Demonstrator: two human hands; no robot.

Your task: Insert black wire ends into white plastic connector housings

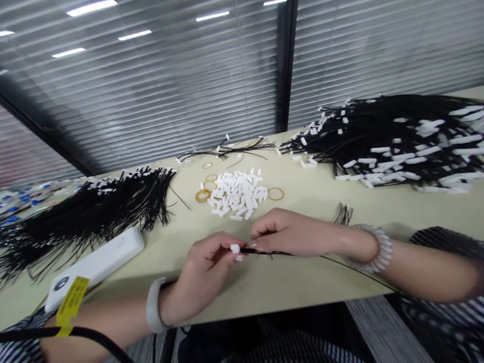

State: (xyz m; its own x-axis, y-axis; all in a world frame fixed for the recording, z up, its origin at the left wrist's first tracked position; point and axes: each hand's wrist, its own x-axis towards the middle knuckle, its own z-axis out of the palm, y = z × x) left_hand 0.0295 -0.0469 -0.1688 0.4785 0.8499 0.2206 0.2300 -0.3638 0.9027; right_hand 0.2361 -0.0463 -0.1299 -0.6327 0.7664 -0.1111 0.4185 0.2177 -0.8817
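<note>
Between the fingertips of my left hand (209, 264) is a small white plastic connector housing (235, 248). My right hand (285, 232) pinches thin black wires (278, 252) right beside it, and their ends meet the housing. How deep the wires sit in it I cannot tell. From my right hand the wires trail to the right beneath the wrist. A pile of loose white connector housings (240, 194) lies on the table just beyond both hands.
A bundle of black wires (124, 206) lies left, behind a white power bank (98, 262). Black wires with white connectors (397, 141) spread at right. Rubber bands (276, 193) ring the pile. A yellow-tagged black cable (86, 333) crosses my left forearm. Blinds (189, 91) stand behind the table (302, 287).
</note>
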